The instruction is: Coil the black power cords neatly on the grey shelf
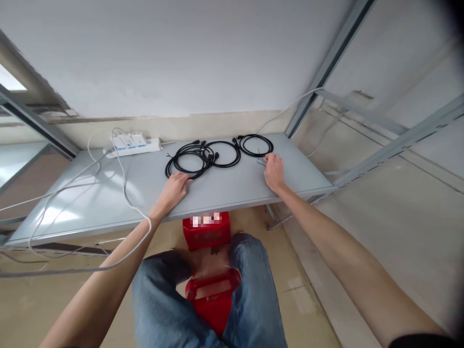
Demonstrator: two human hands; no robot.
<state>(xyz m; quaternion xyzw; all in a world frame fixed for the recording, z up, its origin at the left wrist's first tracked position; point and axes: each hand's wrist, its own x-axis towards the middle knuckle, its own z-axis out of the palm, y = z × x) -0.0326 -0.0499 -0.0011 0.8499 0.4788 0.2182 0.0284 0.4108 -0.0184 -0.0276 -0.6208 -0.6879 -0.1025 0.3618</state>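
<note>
Three coils of black cable with plugs lie along the grey shelf. At the left coil, my left hand has its bent fingers closed at the front edge, on the cable. The middle coil partly overlaps the left one. Just in front of the right coil is my right hand, fingers closed together. Thin black ties stick out at its fingertips; the fingers hide how they are held.
A white power strip with adapters stands at the shelf's back left. Loose white cords hang across the left side and over my left forearm. Metal uprights flank the shelf. Below are a red box and a red stool.
</note>
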